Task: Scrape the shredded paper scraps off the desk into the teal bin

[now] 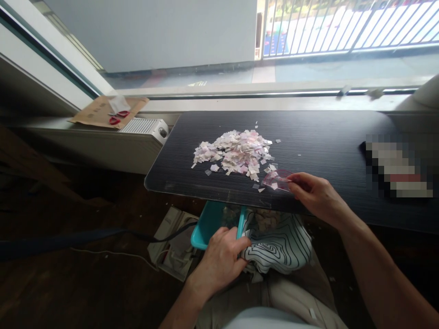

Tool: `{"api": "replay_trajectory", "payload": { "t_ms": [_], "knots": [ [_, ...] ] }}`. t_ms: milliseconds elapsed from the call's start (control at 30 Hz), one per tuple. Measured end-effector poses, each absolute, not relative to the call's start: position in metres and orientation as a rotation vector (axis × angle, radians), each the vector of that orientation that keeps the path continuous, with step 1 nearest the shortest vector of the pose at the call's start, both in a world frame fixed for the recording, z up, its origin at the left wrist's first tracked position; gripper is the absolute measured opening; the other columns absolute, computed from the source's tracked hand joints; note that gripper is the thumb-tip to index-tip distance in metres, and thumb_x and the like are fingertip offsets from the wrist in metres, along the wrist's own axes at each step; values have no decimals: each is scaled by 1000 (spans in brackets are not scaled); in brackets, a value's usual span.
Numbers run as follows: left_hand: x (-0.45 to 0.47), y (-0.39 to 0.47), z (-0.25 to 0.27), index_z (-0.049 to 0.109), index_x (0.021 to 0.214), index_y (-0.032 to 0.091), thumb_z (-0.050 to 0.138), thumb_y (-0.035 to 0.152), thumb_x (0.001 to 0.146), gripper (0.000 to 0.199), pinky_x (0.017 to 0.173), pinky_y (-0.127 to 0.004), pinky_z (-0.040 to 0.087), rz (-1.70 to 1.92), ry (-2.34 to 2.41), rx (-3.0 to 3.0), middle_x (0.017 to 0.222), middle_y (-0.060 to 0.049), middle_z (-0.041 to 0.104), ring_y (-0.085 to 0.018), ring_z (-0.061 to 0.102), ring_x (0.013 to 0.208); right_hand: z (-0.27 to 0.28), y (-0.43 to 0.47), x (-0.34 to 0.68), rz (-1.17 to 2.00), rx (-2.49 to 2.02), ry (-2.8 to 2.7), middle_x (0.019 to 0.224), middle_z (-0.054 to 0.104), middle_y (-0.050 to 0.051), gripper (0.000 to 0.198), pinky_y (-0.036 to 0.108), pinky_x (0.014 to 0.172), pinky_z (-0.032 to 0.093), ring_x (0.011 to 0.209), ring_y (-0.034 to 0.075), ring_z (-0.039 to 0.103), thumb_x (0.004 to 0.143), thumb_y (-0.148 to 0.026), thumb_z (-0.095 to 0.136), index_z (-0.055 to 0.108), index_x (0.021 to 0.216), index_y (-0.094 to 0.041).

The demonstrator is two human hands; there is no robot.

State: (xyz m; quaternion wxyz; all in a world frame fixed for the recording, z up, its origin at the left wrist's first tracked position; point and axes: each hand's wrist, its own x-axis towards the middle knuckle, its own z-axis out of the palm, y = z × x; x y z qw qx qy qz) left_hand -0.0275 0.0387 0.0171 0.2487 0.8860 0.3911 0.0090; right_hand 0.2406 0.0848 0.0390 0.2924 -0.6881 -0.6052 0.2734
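Pale clothing (267, 319) nearest, paper scraps (243, 148) lie beyond both hands (224, 251) (313, 194).

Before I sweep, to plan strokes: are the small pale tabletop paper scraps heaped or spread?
Mostly heaped: the scraps overlap thickly, with strays around them.

Indoors: this is looking like a home or small workroom; the view isn't settling which.
Window (226, 73): wide glass is running behind the bench (336, 137), a railing (318, 27) showing outside.
Radiator (147, 125): white, sitting by the bench's left end.
Ledge (61, 124): scissors (115, 120) are lying on brown paper (91, 114).
Bench: it is carrying heaped scraps (242, 148), suggesting handwork.
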Motion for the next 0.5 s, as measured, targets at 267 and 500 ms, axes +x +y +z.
{"api": "replay_trajectory", "payload": {
  "t_ms": [267, 500],
  "knots": [
    [-29, 38, 16, 60, 83, 21, 60, 16, 80, 6, 73, -32, 37, 20, 1063, 2402, 78, -2, 54, -20, 51, 76, 50, 75, 244, 739, -1845, -1739, 67, 65, -1, 18, 23, 55, 41, 58, 12, 54, 80, -30, 54, 68, 84, -19],
    [-27, 39, 18, 60, 83, 21, 60, 14, 78, 8, 72, -31, 36, 19, 1066, 2407, 77, -2, 53, -20, 50, 76, 51, 69, 251, 707, -1846, -1719, 68, 66, 0, 21, 23, 54, 41, 57, 12, 55, 80, -33, 54, 69, 85, -19]
  ]
}}
